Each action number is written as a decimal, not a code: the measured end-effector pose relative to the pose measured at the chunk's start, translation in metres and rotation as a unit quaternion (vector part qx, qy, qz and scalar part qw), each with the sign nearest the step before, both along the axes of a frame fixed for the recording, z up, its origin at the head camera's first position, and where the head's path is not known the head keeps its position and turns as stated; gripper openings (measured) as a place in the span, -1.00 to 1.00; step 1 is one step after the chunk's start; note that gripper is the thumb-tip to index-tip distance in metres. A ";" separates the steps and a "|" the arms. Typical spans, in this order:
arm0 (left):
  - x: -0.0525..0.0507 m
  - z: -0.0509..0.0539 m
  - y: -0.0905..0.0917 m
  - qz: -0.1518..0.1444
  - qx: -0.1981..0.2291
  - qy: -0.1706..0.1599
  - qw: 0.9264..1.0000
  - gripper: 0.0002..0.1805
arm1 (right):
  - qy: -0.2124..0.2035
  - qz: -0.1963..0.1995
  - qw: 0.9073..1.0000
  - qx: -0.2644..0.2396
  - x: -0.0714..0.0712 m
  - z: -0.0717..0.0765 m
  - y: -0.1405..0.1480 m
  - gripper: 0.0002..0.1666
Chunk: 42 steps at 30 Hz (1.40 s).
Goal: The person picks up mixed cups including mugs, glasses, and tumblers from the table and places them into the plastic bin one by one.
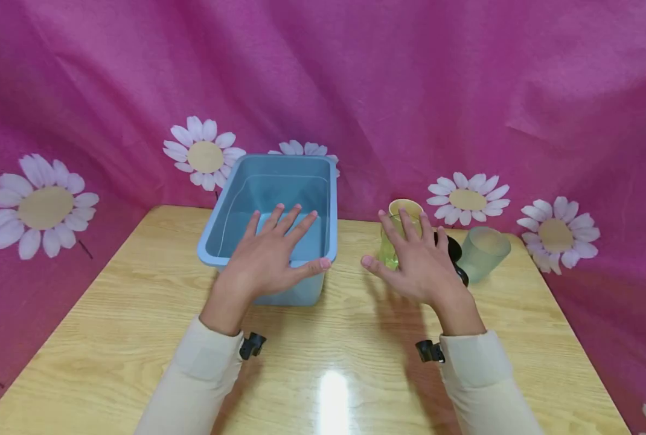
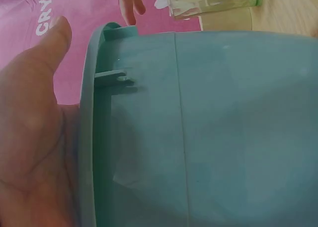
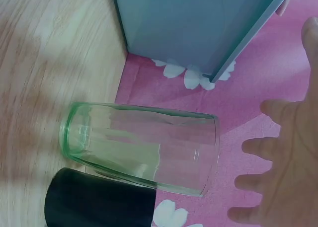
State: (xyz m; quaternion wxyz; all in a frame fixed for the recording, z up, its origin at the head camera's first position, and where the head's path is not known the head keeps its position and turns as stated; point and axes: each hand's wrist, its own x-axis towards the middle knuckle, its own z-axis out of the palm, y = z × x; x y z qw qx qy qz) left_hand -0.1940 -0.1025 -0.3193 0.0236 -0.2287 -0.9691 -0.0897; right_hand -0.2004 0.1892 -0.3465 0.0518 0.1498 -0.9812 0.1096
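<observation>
My left hand (image 1: 265,257) hovers with fingers spread over the near rim of a blue-grey plastic tub (image 1: 279,187); whether it touches the rim I cannot tell. In the left wrist view the tub's side (image 2: 238,127) fills most of the picture, with the palm (image 2: 30,137) beyond its rim. To the right, my right hand (image 1: 421,266), fingers also spread, is above a clear green-tinted drinking glass (image 3: 144,147) and partly hides it in the head view. A black mug (image 3: 99,199) stands beside that glass. Both hands hold nothing.
A frosted greenish cup (image 1: 483,257) stands at the right of the black mug. Behind the tinted glass shows the top of a pale yellow cup (image 1: 407,205). The wooden table (image 1: 138,338) ends against a pink flowered cloth (image 1: 383,90) at the back and sides.
</observation>
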 end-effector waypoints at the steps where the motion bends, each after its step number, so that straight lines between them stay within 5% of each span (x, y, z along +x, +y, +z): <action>1: -0.001 0.001 0.000 -0.002 0.001 0.001 1.000 0.01 | 0.005 0.001 1.000 -0.001 0.000 0.000 0.001 0.15; 12: -0.007 0.017 -0.022 0.007 0.030 0.026 0.999 -0.12 | 0.086 0.029 0.995 -0.045 -0.004 0.000 0.008 0.12; 19: -0.015 0.026 -0.054 0.035 0.057 0.029 0.997 -0.15 | 0.087 0.035 0.994 -0.054 -0.014 0.003 0.015 -0.04; 24: -0.023 0.034 -0.083 0.057 0.112 0.017 0.992 -0.22 | 0.079 0.037 0.994 -0.060 -0.022 0.004 0.023 -0.10; 30: -0.036 0.030 -0.121 0.087 0.230 -0.004 0.969 -0.36 | 0.071 0.040 0.995 -0.051 -0.035 0.003 0.032 -0.13; 35: -0.046 0.019 -0.141 0.115 0.277 -0.040 0.953 -0.43 | 0.060 0.055 0.996 -0.043 -0.044 0.002 0.038 -0.12; 37: -0.048 0.016 -0.145 0.130 0.304 -0.073 0.941 -0.42 | 0.054 0.061 0.996 -0.042 -0.048 0.002 0.039 -0.09; 42: -0.051 0.008 -0.147 0.177 0.380 -0.151 0.895 -0.38 | 0.031 0.066 0.997 -0.040 -0.056 0.001 0.042 -0.01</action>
